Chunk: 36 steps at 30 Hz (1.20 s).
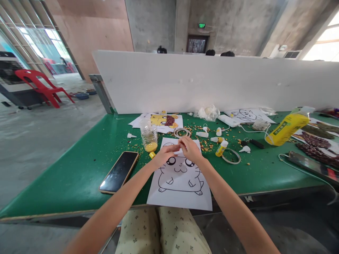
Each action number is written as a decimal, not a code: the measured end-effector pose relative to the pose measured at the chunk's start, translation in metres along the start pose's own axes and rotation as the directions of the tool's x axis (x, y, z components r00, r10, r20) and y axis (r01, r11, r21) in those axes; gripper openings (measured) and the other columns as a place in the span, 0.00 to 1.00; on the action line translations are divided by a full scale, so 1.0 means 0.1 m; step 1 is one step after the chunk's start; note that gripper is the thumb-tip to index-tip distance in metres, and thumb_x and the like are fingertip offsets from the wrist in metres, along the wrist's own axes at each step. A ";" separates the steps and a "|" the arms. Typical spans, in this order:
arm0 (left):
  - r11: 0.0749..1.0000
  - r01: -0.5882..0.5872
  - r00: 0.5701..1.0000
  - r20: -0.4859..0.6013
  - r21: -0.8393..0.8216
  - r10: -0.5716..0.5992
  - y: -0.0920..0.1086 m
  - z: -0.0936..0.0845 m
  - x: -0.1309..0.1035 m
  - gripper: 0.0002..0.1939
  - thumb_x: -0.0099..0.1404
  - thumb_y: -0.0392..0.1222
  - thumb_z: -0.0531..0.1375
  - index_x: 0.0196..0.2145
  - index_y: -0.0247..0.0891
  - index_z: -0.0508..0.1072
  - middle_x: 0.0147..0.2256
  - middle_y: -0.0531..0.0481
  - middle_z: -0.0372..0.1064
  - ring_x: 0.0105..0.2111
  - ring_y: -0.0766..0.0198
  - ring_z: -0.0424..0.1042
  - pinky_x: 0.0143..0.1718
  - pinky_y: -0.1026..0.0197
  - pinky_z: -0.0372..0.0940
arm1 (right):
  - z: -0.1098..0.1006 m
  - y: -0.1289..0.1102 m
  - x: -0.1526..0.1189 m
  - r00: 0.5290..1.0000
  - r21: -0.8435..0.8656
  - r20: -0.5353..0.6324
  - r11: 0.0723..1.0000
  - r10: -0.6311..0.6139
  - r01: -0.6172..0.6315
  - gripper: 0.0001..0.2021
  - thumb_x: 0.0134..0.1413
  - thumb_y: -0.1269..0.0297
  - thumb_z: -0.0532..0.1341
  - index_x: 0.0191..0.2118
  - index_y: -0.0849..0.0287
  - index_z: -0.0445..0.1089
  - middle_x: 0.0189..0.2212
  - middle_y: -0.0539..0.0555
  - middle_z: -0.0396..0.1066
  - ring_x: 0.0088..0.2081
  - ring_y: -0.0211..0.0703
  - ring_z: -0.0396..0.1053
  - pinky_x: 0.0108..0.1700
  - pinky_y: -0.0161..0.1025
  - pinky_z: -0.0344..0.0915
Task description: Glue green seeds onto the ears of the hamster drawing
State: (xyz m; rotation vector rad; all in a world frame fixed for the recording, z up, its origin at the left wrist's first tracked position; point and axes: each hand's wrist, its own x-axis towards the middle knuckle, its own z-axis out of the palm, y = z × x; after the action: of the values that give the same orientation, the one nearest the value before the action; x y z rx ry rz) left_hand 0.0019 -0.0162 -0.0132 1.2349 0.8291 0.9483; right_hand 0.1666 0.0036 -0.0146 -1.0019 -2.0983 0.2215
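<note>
A sheet of paper (177,181) with a black outline drawing of a hamster lies at the table's front edge. Both hands meet above the drawing's head. My left hand (165,154) is stretched out flat, its fingers pointing right. Against its fingertips, my right hand (190,150) has its fingers bent and pressed together; whatever they pinch, if anything, is too small to make out. Left of the paper stands a clear plastic bottle (148,135) with yellow stuff at its bottom, and a yellow cap (152,155) is close to my left wrist. A glue bottle (221,149) stands right of my right hand.
A phone (119,172) lies left on the green table (76,176). Behind are a partly coloured picture (164,121), a tape ring (182,132) and scattered grains. Rightward are another ring (231,156), a large yellow bottle (288,127) and a cable. A white panel (198,83) borders the back.
</note>
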 end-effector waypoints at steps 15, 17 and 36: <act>0.997 0.028 0.998 0.058 -0.068 -0.024 0.07 0.01 -0.04 0.22 0.48 0.32 0.56 0.43 0.35 0.74 0.46 0.44 0.70 0.54 0.49 0.61 0.51 0.49 0.59 | -0.07 -0.02 -0.01 1.000 -0.030 0.006 0.999 -0.028 0.028 0.08 0.56 0.68 0.53 0.35 0.55 0.69 0.33 0.53 0.70 0.38 0.43 0.66 0.38 0.37 0.60; 0.993 0.045 0.995 0.098 -0.105 -0.034 0.07 0.00 -0.05 0.23 0.48 0.32 0.56 0.44 0.35 0.74 0.47 0.44 0.69 0.54 0.49 0.61 0.52 0.49 0.59 | -0.06 -0.01 -0.01 1.000 -0.072 0.010 0.997 -0.027 0.027 0.08 0.56 0.68 0.53 0.34 0.55 0.69 0.33 0.53 0.70 0.37 0.42 0.65 0.37 0.37 0.59; 0.982 0.054 0.997 0.057 -0.181 -0.044 0.11 -0.01 -0.05 0.22 0.49 0.33 0.60 0.45 0.35 0.73 0.48 0.40 0.69 0.51 0.49 0.65 0.50 0.46 0.60 | -0.09 -0.02 0.00 0.993 0.047 -0.096 0.996 0.075 -0.071 0.11 0.61 0.65 0.47 0.38 0.57 0.66 0.36 0.55 0.68 0.38 0.42 0.65 0.36 0.36 0.61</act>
State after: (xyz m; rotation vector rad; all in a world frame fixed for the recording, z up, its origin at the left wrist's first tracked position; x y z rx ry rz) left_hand -0.0025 -0.0197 -0.0028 1.0725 0.7112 0.9265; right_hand 0.1719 0.0005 -0.0073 -1.0439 -1.9624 0.2485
